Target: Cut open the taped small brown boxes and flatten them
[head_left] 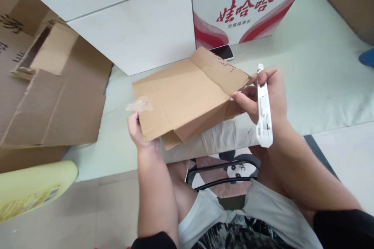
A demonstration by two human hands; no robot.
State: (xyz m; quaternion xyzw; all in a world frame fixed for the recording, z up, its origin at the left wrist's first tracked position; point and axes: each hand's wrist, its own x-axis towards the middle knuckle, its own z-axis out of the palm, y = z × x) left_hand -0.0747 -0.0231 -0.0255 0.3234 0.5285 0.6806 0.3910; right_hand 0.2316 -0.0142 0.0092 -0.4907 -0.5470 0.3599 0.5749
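A small brown cardboard box [181, 93] is held up, tilted, over the edge of the cloth-covered surface, with its end flaps unfolded. My left hand [139, 132] grips its left end, with some fingers hidden behind the cardboard. Clear tape [142, 104] hangs loose at that end. My right hand [270, 93] pinches the torn-edged flap on the right side. Tucked across the same hand is a white utility knife [264, 114], pointing roughly up and down; no blade can be made out.
Behind the box stand a white carton [131, 35] and a red-and-white water carton [239, 11], with a phone [223, 52] at their foot. Large brown cartons [78, 101] rise at left, near a yellow-green container [37, 186]. A panda-print item with black handles [224, 171] is between my legs.
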